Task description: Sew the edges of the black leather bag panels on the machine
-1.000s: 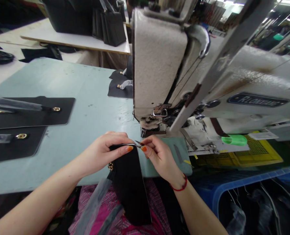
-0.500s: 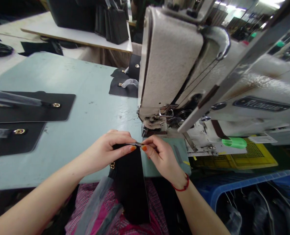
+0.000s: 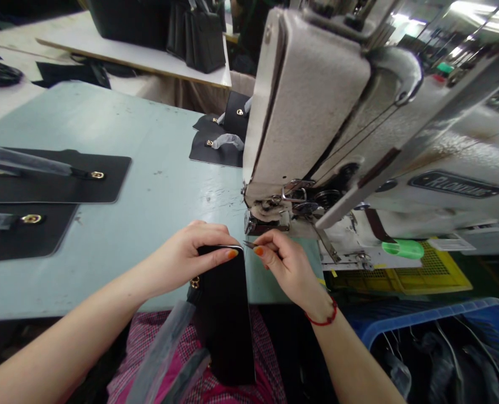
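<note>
My left hand [image 3: 190,255] grips the top edge of a black leather panel [image 3: 226,314] that hangs from the pale green table's [image 3: 148,196] near edge down over my lap. A gold clasp shows at the panel's left side under my palm. My right hand [image 3: 285,266] pinches small metal thread snips [image 3: 249,245], their tips just right of the panel's top corner. Both hands sit directly below the needle area [image 3: 266,221] of the white sewing machine [image 3: 317,112].
Two black panels with gold clasps [image 3: 51,179] lie at the table's left, with more black pieces [image 3: 218,148] behind the machine head. A yellow tray [image 3: 409,272] and a blue crate [image 3: 421,342] sit at the right. Black bags [image 3: 190,33] stand on a far table.
The snips' tips have drawn back from the panel's top edge to the right. My view has shifted, so the machine sits further right.
</note>
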Available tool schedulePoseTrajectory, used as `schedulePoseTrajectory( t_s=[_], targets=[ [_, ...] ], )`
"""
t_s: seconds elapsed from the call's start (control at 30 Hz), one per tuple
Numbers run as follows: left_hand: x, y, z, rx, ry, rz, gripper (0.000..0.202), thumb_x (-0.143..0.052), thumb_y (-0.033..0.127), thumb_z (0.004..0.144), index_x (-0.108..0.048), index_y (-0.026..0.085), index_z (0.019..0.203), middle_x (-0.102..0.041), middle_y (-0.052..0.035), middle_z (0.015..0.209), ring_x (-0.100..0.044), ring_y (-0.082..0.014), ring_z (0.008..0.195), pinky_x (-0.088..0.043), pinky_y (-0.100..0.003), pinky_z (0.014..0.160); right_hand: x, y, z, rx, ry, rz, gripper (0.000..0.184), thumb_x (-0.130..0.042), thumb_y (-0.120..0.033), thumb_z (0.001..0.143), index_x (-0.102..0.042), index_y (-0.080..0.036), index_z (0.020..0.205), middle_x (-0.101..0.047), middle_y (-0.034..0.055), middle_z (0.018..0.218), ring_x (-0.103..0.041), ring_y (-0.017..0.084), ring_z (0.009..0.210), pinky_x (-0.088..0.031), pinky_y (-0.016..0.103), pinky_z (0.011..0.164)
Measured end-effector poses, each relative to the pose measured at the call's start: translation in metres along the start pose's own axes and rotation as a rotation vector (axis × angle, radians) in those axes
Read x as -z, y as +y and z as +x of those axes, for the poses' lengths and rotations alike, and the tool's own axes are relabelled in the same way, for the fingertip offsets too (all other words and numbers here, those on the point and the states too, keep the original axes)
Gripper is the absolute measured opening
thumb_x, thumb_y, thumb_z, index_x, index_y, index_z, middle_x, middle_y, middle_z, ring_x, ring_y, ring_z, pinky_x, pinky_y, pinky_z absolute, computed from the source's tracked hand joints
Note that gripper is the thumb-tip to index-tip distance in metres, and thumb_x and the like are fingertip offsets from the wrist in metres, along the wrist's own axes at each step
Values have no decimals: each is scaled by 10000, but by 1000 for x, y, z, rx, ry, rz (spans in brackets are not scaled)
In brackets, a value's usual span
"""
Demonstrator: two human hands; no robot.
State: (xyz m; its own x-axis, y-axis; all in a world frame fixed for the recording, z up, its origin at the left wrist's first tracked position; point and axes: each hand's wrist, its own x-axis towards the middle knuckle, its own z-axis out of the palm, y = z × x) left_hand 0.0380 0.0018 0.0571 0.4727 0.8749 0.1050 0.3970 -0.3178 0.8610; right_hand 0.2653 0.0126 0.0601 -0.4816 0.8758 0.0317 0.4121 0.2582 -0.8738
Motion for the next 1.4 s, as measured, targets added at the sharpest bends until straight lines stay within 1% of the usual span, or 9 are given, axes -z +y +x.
schedulePoseTrajectory(
  t_s=[0.2, 0.37, 0.57, 0.73, 0.93, 1.03, 1.17, 1.4],
  targets=[
    [-2, 0, -1, 11, 10, 48, 151, -566, 293, 938, -697, 219, 927, -683, 31, 826, -592, -116, 796, -390, -275, 808, 11, -5, 6, 13, -105, -85, 217, -547, -402, 972, -605, -193, 956, -663, 2, 786, -609, 125, 698, -418, 222, 632],
    [-4, -1, -1, 10, 11, 60, 144, -560, 294, 944, -677, 216, 909, -681, 40, 830, -595, -115, 808, -370, -287, 838, 16, -10, 11, 34, -181, -129, 206, -542, -385, 979, -602, -192, 937, -685, 4, 846, -623, 126, 758, -400, 217, 635],
    [-7, -1, 0, -17, 17, 71, 135, -568, 283, 943, -682, 211, 936, -686, 35, 842, -606, -113, 816, -360, -301, 854, 21, -14, 14, 55, -201, -185, 179, -550, -346, 980, -621, -190, 930, -696, -2, 875, -629, 128, 800, -398, 219, 670],
    [-8, 0, 0, -19, 6, 86, 162, -550, 298, 952, -689, 217, 940, -700, 21, 870, -615, -126, 841, -357, -315, 878, 23, -14, 15, 76, -208, -195, 190, -559, -351, 975, -628, -186, 909, -690, -11, 835, -619, 117, 757, -389, 217, 657],
    [-8, 2, 1, 9, 1, 94, 182, -544, 316, 949, -698, 220, 958, -716, -3, 897, -626, -152, 866, -372, -329, 884, 28, -16, 14, 37, -194, -210, 193, -546, -353, 979, -616, -186, 913, -688, -7, 820, -618, 123, 736, -403, 221, 660],
    [-9, 2, 2, 11, 8, 84, 180, -551, 317, 943, -694, 208, 930, -714, -13, 883, -624, -157, 859, -377, -334, 878, 33, -20, 14, 32, -215, -238, 182, -542, -347, 980, -612, -188, 927, -692, 3, 842, -622, 130, 744, -407, 224, 658],
    [-12, 2, 2, 13, 28, 100, 159, -574, 303, 929, -670, 191, 870, -686, 1, 830, -606, -147, 818, -372, -325, 851, 36, -29, 17, 34, -272, -326, 140, -556, -294, 972, -620, -188, 906, -687, -5, 824, -620, 126, 741, -383, 221, 633],
    [-16, 2, 3, 2, 67, 132, 147, -594, 300, 918, -642, 188, 835, -651, 21, 771, -577, -137, 764, -346, -317, 816, 36, -38, 22, 10, -315, -432, 164, -578, -324, 959, -644, -181, 915, -693, 7, 817, -629, 141, 746, -375, 232, 620]
  ],
)
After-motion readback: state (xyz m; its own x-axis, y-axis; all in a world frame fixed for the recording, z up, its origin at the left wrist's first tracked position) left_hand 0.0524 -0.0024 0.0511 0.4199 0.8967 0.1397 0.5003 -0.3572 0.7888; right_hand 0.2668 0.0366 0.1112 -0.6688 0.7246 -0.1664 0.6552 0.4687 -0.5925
